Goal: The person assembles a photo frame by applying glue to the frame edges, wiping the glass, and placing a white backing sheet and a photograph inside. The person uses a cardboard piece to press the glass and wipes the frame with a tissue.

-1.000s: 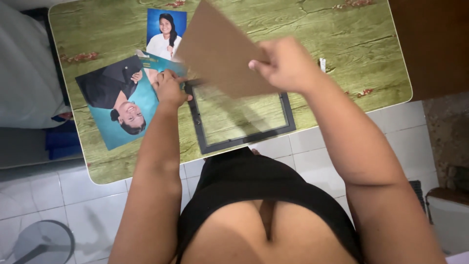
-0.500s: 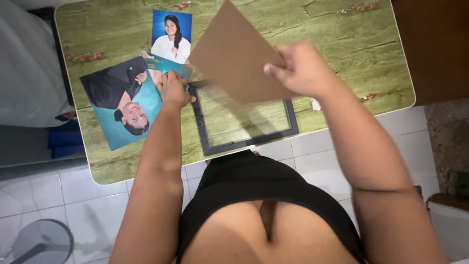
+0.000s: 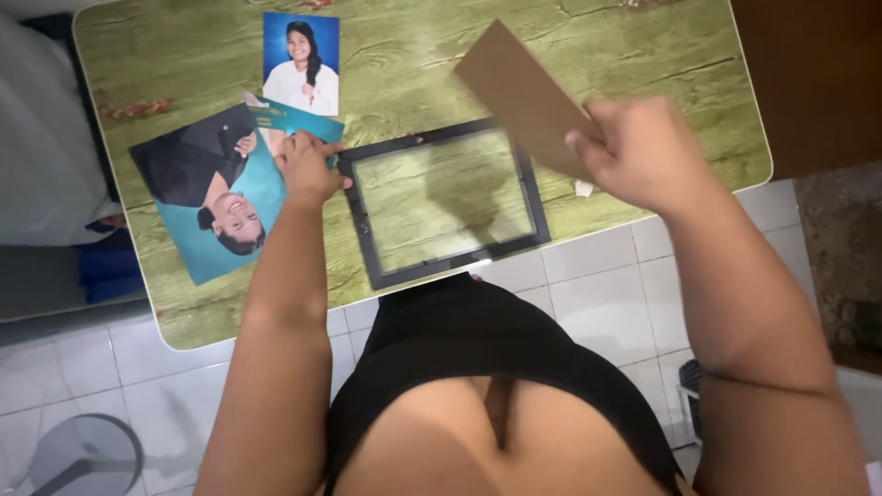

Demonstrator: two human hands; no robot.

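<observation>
Frame opened, backing board lifted clear

Brown backing board (image 3: 528, 96) is pinched in the right hand (image 3: 643, 152), raised over the table's (image 3: 413, 55) far right. Black frame (image 3: 443, 200) lies flat at the near edge, glass bare; left hand (image 3: 308, 170), fingers curled, presses its left rim. Judged next: a print to be laid in, edges squared

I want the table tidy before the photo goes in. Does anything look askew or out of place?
Yes. The black frame lies tilted, its near corner poking past the table edge. The large photo lies slanted, with the small photo above it. A small white scrap sits loose under the right hand, which holds the brown backing board.
</observation>
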